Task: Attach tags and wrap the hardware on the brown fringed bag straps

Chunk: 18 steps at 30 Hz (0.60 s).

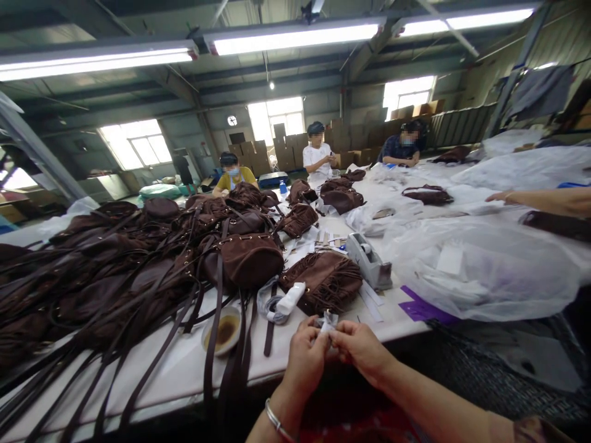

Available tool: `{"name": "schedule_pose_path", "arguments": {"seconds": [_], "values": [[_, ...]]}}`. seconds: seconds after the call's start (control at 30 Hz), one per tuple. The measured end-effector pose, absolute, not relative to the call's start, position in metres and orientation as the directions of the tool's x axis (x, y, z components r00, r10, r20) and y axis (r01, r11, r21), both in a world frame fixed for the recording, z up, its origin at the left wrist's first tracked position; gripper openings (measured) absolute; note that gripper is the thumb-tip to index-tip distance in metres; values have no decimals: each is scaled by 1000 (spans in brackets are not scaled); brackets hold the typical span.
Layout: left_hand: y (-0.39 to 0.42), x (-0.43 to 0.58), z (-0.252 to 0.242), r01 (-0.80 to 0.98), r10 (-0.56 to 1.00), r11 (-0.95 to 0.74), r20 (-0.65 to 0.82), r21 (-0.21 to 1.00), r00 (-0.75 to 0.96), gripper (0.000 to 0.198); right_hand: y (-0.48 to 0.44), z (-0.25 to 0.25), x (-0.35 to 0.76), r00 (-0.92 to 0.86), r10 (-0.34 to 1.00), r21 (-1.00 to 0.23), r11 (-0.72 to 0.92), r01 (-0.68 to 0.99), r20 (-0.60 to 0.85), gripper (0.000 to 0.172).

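My left hand (308, 351) and my right hand (357, 344) meet at the table's front edge, both closed on a small piece of crumpled, whitish clear wrapping (328, 321). What the wrapping contains, if anything, is too small to make out. Just beyond my fingers lies a brown fringed bag (327, 280). A white roll-like piece (290, 298) and a coiled grey cord (277, 311) in clear plastic rest to the left of it. A bowl of brownish liquid (224, 332) stands near the edge, with dark straps hanging beside it.
Brown bags (252, 258) with long straps are heaped on the left. A tape dispenser (369, 261) stands right of the fringed bag. Large clear plastic bags (484, 264) and a purple sheet (425, 306) lie at right. Several people sit across the table; another person's arm (545, 200) reaches in from the right.
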<state>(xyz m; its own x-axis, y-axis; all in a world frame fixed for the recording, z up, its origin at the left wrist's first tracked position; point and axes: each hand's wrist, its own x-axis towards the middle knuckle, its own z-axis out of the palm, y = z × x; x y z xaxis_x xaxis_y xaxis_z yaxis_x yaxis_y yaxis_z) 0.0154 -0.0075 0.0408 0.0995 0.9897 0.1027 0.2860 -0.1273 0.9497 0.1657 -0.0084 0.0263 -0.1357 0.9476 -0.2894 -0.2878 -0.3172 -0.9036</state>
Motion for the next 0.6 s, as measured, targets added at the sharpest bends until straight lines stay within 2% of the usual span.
{"name": "schedule_pose_path", "arguments": {"seconds": [0.13, 0.23, 0.3, 0.4, 0.5, 0.6], "values": [[-6, 16, 43, -16, 988, 78, -75, 997, 137, 36, -6, 25, 166, -138, 976, -952, -197, -234, -168, 47], [-6, 18, 46, -300, 940, 302, -231, 905, 249, 39, -4, 25, 164, -156, 977, -945, -183, -270, -145, 48], [-7, 19, 49, -383, 911, 386, -280, 839, 304, 40, -4, 27, 162, -172, 973, -933, -200, -300, -153, 48], [-7, 20, 51, -438, 906, 409, -299, 800, 301, 35, -1, 28, 159, -185, 969, -934, -210, -289, -161, 43], [-6, 22, 45, -445, 912, 398, -293, 803, 286, 34, 4, 21, 157, -140, 971, -963, -215, -163, -194, 35], [-6, 27, 38, -262, 926, 359, -306, 896, 223, 40, 11, 9, 159, -45, 985, -985, -163, 57, -165, 26]]}}
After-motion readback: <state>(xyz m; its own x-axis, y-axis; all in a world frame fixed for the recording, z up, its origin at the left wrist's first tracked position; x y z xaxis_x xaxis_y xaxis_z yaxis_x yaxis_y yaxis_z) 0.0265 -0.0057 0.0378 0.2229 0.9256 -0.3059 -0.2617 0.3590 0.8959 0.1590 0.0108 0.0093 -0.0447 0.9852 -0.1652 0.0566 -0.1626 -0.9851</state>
